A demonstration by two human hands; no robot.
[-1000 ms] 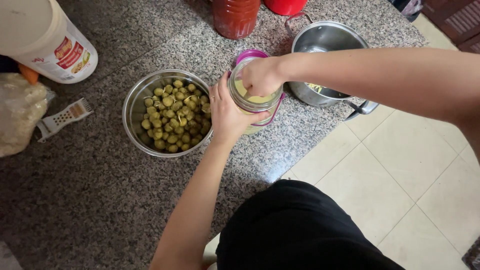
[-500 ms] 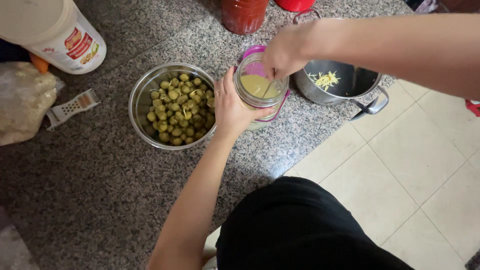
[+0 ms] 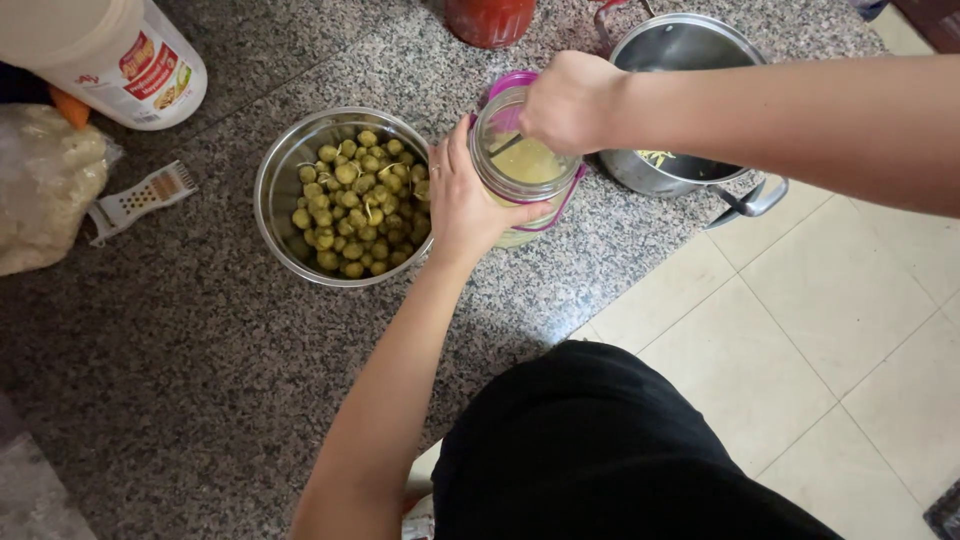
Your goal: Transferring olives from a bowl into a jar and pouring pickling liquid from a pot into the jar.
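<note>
Gripping a jar [image 3: 525, 170] on a granite counter [image 3: 150, 350].
Left hand [image 3: 465, 195] wrapped around its side; right hand [image 3: 568, 100] fisted on a utensil over its mouth, beside bowl [image 3: 275, 170] and pot [image 3: 680, 45].

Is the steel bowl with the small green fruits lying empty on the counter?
No, the steel bowl holds many small green fruits, beside the glass jar that the left hand grips.

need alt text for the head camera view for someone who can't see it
A person's left hand grips the side of an open glass jar of yellowish filling on a speckled granite counter, while the right hand pokes a thin utensil into the jar's mouth. A steel bowl of small green fruits sits beside the jar on one side, a steel pot on the other.
</note>
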